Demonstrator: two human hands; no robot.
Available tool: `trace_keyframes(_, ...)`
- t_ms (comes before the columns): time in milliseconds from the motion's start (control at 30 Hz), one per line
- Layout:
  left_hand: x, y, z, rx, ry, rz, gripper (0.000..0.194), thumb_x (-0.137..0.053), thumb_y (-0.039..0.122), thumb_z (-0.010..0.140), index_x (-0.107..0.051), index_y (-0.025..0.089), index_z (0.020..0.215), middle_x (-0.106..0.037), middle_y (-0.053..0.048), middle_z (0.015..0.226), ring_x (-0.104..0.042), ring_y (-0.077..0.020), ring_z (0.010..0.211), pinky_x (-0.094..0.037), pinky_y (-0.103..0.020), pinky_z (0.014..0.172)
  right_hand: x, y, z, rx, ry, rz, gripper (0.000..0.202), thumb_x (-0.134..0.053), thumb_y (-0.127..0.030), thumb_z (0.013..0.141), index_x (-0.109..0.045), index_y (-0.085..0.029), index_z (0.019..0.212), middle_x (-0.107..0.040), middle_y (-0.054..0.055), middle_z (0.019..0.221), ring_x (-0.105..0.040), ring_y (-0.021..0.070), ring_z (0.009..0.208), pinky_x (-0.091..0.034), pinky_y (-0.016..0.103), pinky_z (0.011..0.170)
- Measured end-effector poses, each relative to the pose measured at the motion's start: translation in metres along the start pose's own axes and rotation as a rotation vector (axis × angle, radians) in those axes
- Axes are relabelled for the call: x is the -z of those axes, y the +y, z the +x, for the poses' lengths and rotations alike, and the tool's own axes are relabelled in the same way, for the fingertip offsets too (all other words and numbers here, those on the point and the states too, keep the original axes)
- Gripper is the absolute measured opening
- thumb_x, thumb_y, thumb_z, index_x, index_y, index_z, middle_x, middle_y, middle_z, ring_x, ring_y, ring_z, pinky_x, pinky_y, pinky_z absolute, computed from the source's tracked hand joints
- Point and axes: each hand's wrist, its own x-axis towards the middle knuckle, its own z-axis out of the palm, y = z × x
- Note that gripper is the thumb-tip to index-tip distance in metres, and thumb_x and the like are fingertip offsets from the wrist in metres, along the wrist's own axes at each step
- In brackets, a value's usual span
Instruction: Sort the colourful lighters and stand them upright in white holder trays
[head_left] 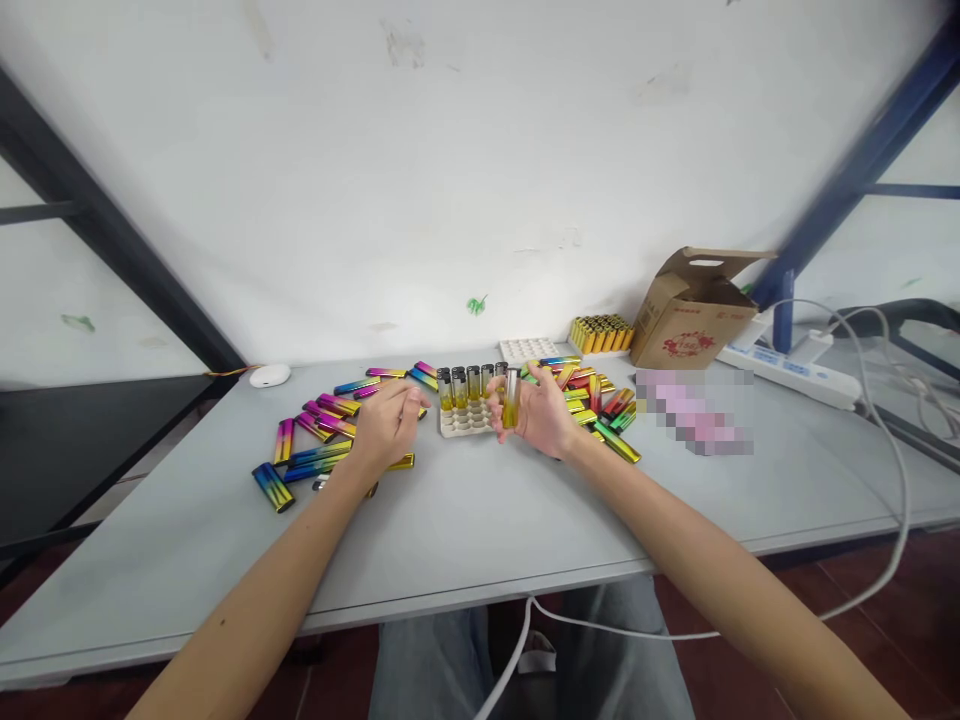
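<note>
A yellow lighter (511, 402) with a silvery top stands upright in the fingers of my right hand (544, 415), raised over the table. Just left of it, a white honeycomb tray (466, 420) holds several yellow lighters (473, 383) in its far rows, and its near holes show bare. My left hand (388, 422) is closed with curled fingers over the inner edge of the left pile; whatever it may hold is hidden. Around it lie shiny lighter cases (319, 455) in blue, pink and yellow. Red, green and yellow ones (616, 440) lie beside my right hand.
At the back stand a second white tray (529, 349) and a block of yellow lighters (601, 334). An open cardboard box (694, 315), a power strip (795, 370) and a blurred pink item (694, 412) are on the right. A white round-edged case (270, 375) lies back left.
</note>
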Motion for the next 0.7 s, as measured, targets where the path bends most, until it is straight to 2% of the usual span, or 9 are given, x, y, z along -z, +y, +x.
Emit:
trace_keyframes(133,0.0003,-0.0011,-0.0005,0.009,0.012,0.018,0.041,-0.031,0.026,0.097,-0.063,0.018,0.073,-0.065,-0.006,0.077,-0.060,-0.0180,0.076,-0.047,-0.033,0.074,-0.0012,0.0013,0.0011,-0.009,0.003,-0.019,0.019,-0.048,-0.038,0.082,-0.050,-0.022,0.093,-0.064,0.002,0.080,-0.063,0.0177,0.067,-0.052,0.031,0.060)
trace_keyframes(267,0.0005,-0.0035,-0.0011,0.016,0.014,0.035,0.040,-0.032,0.026,0.097,-0.064,0.018,0.074,-0.064,-0.006,0.077,-0.060,-0.0181,0.076,-0.046,-0.033,0.074,-0.0053,0.0006,0.0015,0.037,0.051,-0.106,0.019,-0.052,-0.040,0.087,-0.051,-0.022,0.092,-0.067,0.003,0.089,-0.066,0.0182,0.072,-0.053,0.033,0.064)
trace_keyframes(433,0.0009,-0.0028,-0.0002,0.000,0.005,0.024,0.041,-0.031,0.026,0.097,-0.063,0.018,0.074,-0.064,-0.006,0.076,-0.059,-0.0181,0.076,-0.046,-0.033,0.074,-0.0067,-0.0034,0.0004,0.225,0.068,-0.281,0.026,-0.056,-0.044,0.087,-0.060,-0.020,0.096,-0.065,0.007,0.112,-0.062,0.0198,0.100,-0.049,0.034,0.085)
trace_keyframes(500,0.0012,-0.0020,0.0002,-0.003,0.005,0.019,0.040,-0.031,0.026,0.097,-0.063,0.018,0.074,-0.064,-0.006,0.076,-0.059,-0.0179,0.075,-0.046,-0.033,0.073,-0.0054,-0.0039,0.0006,0.318,0.114,-0.403,0.026,-0.057,-0.044,0.088,-0.064,-0.021,0.099,-0.065,0.005,0.112,-0.058,0.0191,0.109,-0.045,0.033,0.093)
trace_keyframes(567,0.0015,-0.0016,0.0003,-0.001,0.010,0.012,0.040,-0.032,0.026,0.097,-0.063,0.017,0.074,-0.064,-0.006,0.076,-0.059,-0.0177,0.075,-0.046,-0.032,0.072,-0.0033,-0.0034,0.0014,0.391,0.166,-0.540,0.027,-0.058,-0.044,0.088,-0.066,-0.022,0.101,-0.066,0.003,0.107,-0.057,0.0183,0.110,-0.043,0.032,0.096)
trace_keyframes(700,0.0014,-0.0016,-0.0004,0.011,0.011,0.013,0.041,-0.032,0.027,0.098,-0.064,0.018,0.073,-0.065,-0.006,0.077,-0.060,-0.0176,0.077,-0.046,-0.032,0.073,0.0018,0.0001,0.0060,0.455,0.267,-0.766,0.030,-0.063,-0.044,0.084,-0.070,-0.020,0.100,-0.068,0.004,0.095,-0.060,0.0189,0.093,-0.048,0.033,0.085)
